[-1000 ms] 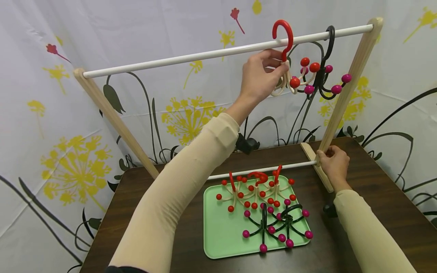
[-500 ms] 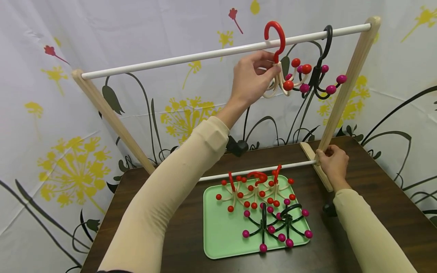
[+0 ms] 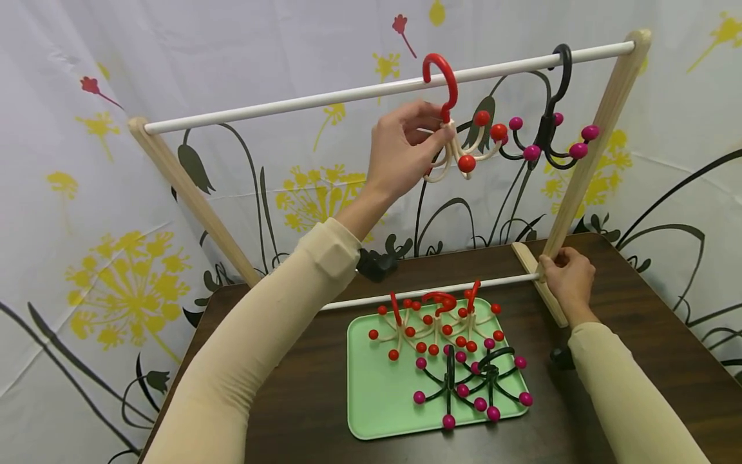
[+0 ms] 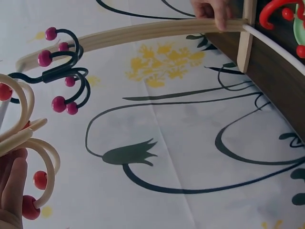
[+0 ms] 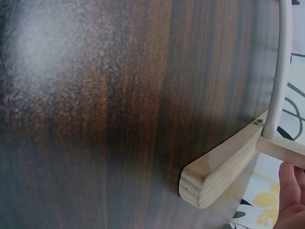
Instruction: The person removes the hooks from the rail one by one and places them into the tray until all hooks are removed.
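My left hand (image 3: pixel 406 145) pinches the neck of a cream rotating-style hanger with several curved arms (image 3: pixel 455 151), red ball tips and a red hook (image 3: pixel 443 80). The hook's curve rises above the white top rod (image 3: pixel 324 98); whether it bears on the rod I cannot tell. To its right, a black hanger (image 3: pixel 545 132) with magenta balls hangs from the same rod. My right hand (image 3: pixel 568 280) grips the foot of the rack's right wooden post (image 3: pixel 591 142). In the left wrist view, cream arms (image 4: pixel 45 162) curl beside my fingers (image 4: pixel 13 191).
A green tray (image 3: pixel 371 412) on the dark wood table (image 3: pixel 307 386) bears cream hangers with red hooks (image 3: pixel 400 328) and black hangers (image 3: pixel 449 380). The lower white rod (image 3: pixel 382 298) runs behind it. The left post (image 3: pixel 194 200) leans outward in view; a patterned curtain (image 3: pixel 232 51) hangs behind.
My left hand has slid left and slightly down along the top rod with the cream hanger, away from the black one. My right hand keeps its grip on the post.
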Demonstrator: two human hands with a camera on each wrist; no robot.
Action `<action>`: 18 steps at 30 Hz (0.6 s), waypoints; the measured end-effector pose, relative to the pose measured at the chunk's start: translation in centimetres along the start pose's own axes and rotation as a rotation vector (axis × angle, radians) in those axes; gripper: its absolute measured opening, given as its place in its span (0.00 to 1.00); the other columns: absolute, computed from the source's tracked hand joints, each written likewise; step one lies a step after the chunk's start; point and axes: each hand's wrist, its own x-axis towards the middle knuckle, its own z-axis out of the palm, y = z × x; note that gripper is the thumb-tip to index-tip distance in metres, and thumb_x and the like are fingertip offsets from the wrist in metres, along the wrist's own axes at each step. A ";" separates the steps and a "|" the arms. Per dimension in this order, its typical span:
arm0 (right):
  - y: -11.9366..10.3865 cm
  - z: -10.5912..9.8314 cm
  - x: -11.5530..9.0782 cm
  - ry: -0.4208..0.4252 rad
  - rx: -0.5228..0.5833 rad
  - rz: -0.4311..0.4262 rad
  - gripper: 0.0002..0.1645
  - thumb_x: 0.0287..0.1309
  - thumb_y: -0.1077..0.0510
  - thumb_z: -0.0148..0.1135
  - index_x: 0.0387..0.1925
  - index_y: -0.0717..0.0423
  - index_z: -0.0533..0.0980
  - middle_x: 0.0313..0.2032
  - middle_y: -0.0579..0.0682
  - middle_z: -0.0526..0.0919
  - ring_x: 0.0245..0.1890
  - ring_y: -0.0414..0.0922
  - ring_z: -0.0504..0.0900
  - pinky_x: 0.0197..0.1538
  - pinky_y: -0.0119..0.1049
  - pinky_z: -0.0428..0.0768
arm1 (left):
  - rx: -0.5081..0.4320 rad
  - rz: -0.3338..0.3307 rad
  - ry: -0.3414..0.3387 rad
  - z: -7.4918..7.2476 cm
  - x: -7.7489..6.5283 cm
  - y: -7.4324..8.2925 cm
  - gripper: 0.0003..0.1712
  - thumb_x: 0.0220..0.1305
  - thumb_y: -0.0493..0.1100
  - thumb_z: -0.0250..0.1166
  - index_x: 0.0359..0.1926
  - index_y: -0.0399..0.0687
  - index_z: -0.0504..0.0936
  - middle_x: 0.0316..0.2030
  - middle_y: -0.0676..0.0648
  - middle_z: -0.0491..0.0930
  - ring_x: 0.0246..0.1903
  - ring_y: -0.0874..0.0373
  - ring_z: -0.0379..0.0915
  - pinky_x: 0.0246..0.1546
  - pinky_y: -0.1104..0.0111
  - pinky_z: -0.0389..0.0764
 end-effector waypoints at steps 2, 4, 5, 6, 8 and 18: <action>0.0 0.0 0.0 -0.001 -0.002 -0.001 0.19 0.64 0.55 0.62 0.45 0.68 0.79 0.42 0.66 0.83 0.45 0.60 0.78 0.50 0.52 0.73 | -0.015 0.017 0.002 -0.6 -0.6 -0.2 0.08 0.60 0.31 0.68 0.42 0.33 0.83 0.32 0.44 0.85 0.28 0.54 0.83 0.36 0.68 0.82; 0.1 -0.1 0.1 0.003 -0.004 -0.003 0.19 0.63 0.55 0.62 0.45 0.69 0.79 0.42 0.66 0.83 0.45 0.60 0.78 0.50 0.53 0.73 | -0.020 0.025 0.001 -1.2 -1.4 -0.5 0.09 0.60 0.31 0.68 0.42 0.32 0.82 0.33 0.42 0.85 0.28 0.52 0.83 0.36 0.66 0.82; 0.1 -0.1 0.1 0.005 -0.004 -0.003 0.19 0.63 0.55 0.62 0.45 0.69 0.79 0.42 0.67 0.83 0.45 0.60 0.78 0.50 0.53 0.73 | -0.023 0.019 -0.002 -1.4 -1.9 -0.7 0.10 0.60 0.31 0.68 0.43 0.31 0.82 0.33 0.41 0.85 0.29 0.51 0.83 0.36 0.66 0.82; 0.1 -0.2 0.1 0.007 -0.005 -0.003 0.19 0.63 0.55 0.62 0.45 0.69 0.79 0.42 0.67 0.83 0.45 0.60 0.78 0.51 0.53 0.73 | -0.021 0.012 -0.003 -1.8 -2.3 -0.8 0.10 0.60 0.31 0.68 0.43 0.31 0.82 0.34 0.40 0.85 0.30 0.50 0.83 0.37 0.65 0.82; 0.2 -0.2 0.2 0.010 -0.007 -0.002 0.19 0.64 0.55 0.62 0.45 0.69 0.78 0.42 0.67 0.83 0.45 0.60 0.78 0.50 0.53 0.73 | -0.016 0.005 -0.007 -2.4 -3.4 -1.3 0.11 0.60 0.31 0.68 0.43 0.30 0.82 0.35 0.39 0.85 0.31 0.50 0.83 0.38 0.64 0.83; 0.6 -0.4 0.5 0.001 -0.021 0.002 0.21 0.64 0.54 0.61 0.46 0.69 0.78 0.42 0.67 0.83 0.44 0.60 0.78 0.49 0.53 0.73 | 0.062 -0.136 0.014 -6.1 -11.1 -3.5 0.10 0.59 0.31 0.69 0.41 0.30 0.82 0.36 0.40 0.85 0.35 0.51 0.84 0.36 0.63 0.84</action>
